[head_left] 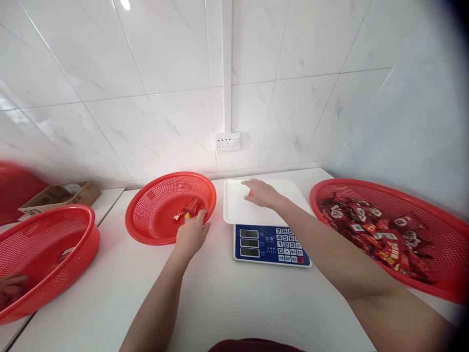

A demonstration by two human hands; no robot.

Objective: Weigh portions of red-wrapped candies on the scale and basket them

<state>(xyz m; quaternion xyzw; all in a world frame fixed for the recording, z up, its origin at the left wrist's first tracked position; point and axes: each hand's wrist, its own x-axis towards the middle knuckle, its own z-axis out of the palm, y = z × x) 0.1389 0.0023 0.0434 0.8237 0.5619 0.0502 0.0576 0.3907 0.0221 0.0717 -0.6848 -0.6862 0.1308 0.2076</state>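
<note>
My left hand [191,235] reaches over the near right rim of a red perforated basket [146,226], its fingers curled. A small yellow packet [187,215] shows at its fingertips, partly hidden. Beside those fingers, a few small red packets [192,204] and a pale one [177,215] lie in the basket. Above the white pan [234,210] of a digital scale, my right hand [262,193] has its fingers bent round a small red packet [251,193], mostly covered by the hand. The scale's blue keypad panel [270,239] faces me; its display digits are faint.
On the right, a large red basket [315,193] holds many red snack packets [381,234]. Another red basket [78,244] stands at left, with another person's hand [12,288] in it. Behind that is a cardboard box [86,194]. A wall socket [227,142] sits above the white table [220,298].
</note>
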